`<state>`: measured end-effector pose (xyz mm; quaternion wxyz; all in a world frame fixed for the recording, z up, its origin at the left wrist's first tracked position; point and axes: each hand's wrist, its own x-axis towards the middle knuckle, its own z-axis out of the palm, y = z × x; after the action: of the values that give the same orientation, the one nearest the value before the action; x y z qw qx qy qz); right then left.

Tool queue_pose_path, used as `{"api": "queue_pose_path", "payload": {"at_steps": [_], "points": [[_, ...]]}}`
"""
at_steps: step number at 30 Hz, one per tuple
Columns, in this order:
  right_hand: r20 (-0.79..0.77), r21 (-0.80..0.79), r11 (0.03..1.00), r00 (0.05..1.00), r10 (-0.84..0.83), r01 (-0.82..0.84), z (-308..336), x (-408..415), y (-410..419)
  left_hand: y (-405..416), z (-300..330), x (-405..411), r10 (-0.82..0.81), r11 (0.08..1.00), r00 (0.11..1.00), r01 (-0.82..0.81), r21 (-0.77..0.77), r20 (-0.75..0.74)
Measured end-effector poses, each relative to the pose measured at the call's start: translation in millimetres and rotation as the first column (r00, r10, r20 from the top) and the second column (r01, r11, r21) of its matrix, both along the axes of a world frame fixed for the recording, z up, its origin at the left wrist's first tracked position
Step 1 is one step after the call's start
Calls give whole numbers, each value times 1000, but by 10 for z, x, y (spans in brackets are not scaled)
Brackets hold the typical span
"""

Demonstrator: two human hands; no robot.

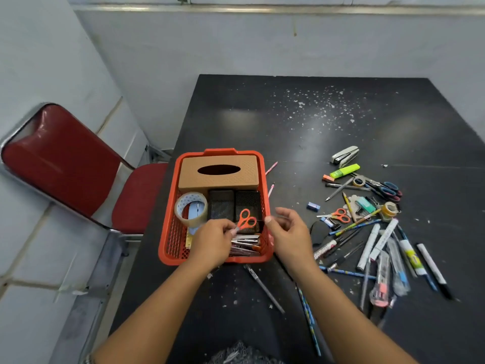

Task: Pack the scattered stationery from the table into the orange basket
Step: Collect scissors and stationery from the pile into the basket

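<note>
Both forearms reach up from six o'clock toward the orange basket [168, 243], which sits at the table's [315, 122] left edge, around nine o'clock of the dark top. Over the basket's near end, the left hand [211, 241] pinches the blade end of a small pair of orange scissors [245, 219], whose loops point toward twelve o'clock above the basket's contents. Just beside it at three o'clock, the right hand [290, 232] hovers over the basket's right rim with fingers loosely spread and slightly curled, holding nothing.

Inside the basket, a tan tissue box [219, 172] fills the far end. Below it lie a roll of clear tape [191, 209] at the left and two black mesh holders [235, 204] in the middle. A bundle of pens [245, 245] lies at the near right corner, partly hidden by the left hand.

Out on the table at three o'clock of the basket, stationery lies scattered: a grey stapler [345, 154] farthest away, a green highlighter [344, 171] just nearer, black-and-blue scissors [385, 189], a second pair of orange scissors [338, 215], a blue eraser [313, 206], and a jumble of markers and pencils [378, 248] toward four o'clock. A grey pen [263, 287] and a patterned pencil [309, 321] lie between the forearms. White flecks [322, 103] speckle the tabletop at one o'clock.

A red chair [65, 164] stands off the table at nine o'clock.
</note>
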<state>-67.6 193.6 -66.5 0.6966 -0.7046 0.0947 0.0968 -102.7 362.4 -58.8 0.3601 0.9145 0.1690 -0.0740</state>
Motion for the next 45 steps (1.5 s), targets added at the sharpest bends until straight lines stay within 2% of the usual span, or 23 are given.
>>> {"api": "queue_pose_path", "payload": {"at_steps": [2, 5, 10, 14, 17, 20, 22, 24, 29, 31, 33, 35, 40, 45], "points": [[8, -69, 994, 997, -80, 80, -41, 4, -151, 59, -33, 52, -94, 981, 990, 110, 162, -108], [-16, -151, 978, 988, -152, 148, -174, -27, -391, 36, -92, 152, -255, 909, 937, 317, 270, -239], [-69, -219, 954, 972, -223, 204, -378, -84, -684, -41, -209, 322, -342, 854, 860, 453, 257, -380], [-84, -265, 942, 969, -234, 205, -446, -77, -818, -48, -244, 347, -349, 824, 845, 483, 296, -406], [-79, -319, 927, 969, -235, 199, -459, -29, -892, -129, -232, 304, -312, 822, 895, 423, 382, -319], [-60, -439, 878, 969, -240, 190, -524, 93, -1013, -318, -156, 249, -301, 872, 951, 306, 381, -74], [-43, -518, 836, 970, -239, 183, -556, 203, -1118, -477, -89, 229, -299, 905, 952, 260, 336, 71], [-16, -609, 775, 974, -224, 168, -556, 337, -1252, -615, -74, 226, -306, 917, 945, 260, 303, 113], [8, -830, 554, 995, -99, 62, -552, 770, -1555, -708, -135, 194, -250, 934, 965, 219, 282, 78], [-8, -907, 422, 1000, 4, -9, -578, 935, -1652, -713, -146, 185, -227, 945, 971, 200, 258, 80], [-106, -961, 238, 981, 164, -144, -601, 1064, -1713, -709, -150, 182, -209, 952, 975, 185, 244, 78], [-199, -963, 118, 933, 300, -243, -606, 1164, -1740, -718, -151, 185, -193, 958, 980, 177, 224, 54], [-291, -949, -10, 858, 423, -317, -609, 1334, -1752, -725, -145, 174, -174, 967, 984, 164, 197, 35], [-315, -942, -13, 870, 380, -335, -588, 1425, -1757, -737, -144, 133, -159, 973, 986, 147, 175, 54]]}}
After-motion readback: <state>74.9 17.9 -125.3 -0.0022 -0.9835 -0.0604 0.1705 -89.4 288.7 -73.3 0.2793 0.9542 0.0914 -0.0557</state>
